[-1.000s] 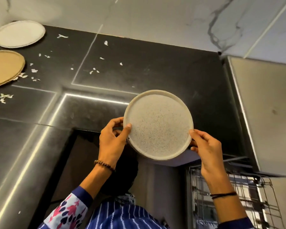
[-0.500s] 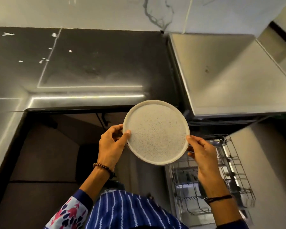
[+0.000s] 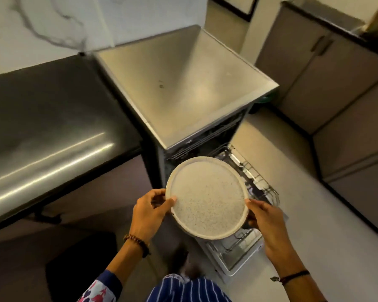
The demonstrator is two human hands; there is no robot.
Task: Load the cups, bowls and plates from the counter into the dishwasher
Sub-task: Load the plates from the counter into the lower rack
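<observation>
Bench sits far left, dark and glossy. Left hand comes next, thumb on the face of the plate, fingers curled behind its left rim. Plate is up in the air, tilted toward the camera, over the pulled-out rack of the dishwasher and not touching it. Right hand grips the opposite rim, so both hands are closed on the plate. Step in hand looks like bringing it down to the rack. To do it well: turn the plate on edge, line it up w/ a gap btwn two tines, lower slowly, let go only once it stands by itself. One hand could prob. guide while the other steadies, since the wire slots look narrow. Risk: rim knocks the wire, or plate leans over. Cabinets stand far right. Count: 1 plate, 1 rack visible, 1 dishwasher, 2 hands, no cups or bowls in view.
</observation>
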